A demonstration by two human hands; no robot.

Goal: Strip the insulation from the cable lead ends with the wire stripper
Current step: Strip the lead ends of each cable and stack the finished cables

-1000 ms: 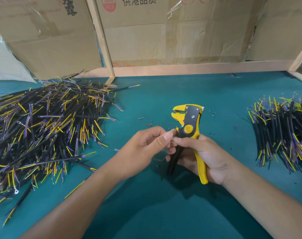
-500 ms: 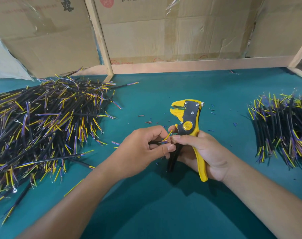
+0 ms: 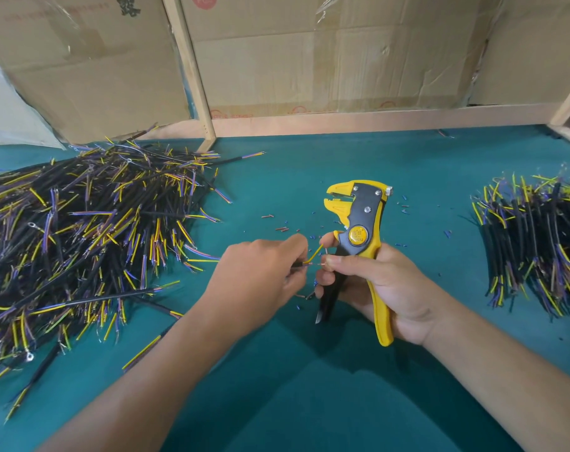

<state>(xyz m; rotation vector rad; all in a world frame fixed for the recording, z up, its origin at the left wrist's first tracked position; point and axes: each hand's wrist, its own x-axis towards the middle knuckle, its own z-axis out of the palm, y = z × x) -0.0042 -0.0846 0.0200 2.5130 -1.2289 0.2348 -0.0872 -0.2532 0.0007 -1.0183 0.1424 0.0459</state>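
My right hand (image 3: 387, 288) grips the handles of a yellow and black wire stripper (image 3: 361, 223), held upright with its jaws pointing left and nothing between them. My left hand (image 3: 260, 278) pinches a short black cable (image 3: 298, 264) whose thin leads (image 3: 314, 256) fan out toward my right thumb and forefinger. One yellow lead bends upward; another lead touches my right fingertips. Most of the cable is hidden inside my left fist.
A big heap of black cables (image 3: 81, 239) with yellow and purple leads covers the left of the green table (image 3: 309, 402). A smaller stack of cables (image 3: 537, 243) lies at the right. Small insulation scraps (image 3: 277, 228) dot the middle. Cardboard boxes (image 3: 342, 60) stand behind.
My left hand has drawn slightly left, pulling the cable out so its leads show between both hands. The stripper stays upright in my right hand.
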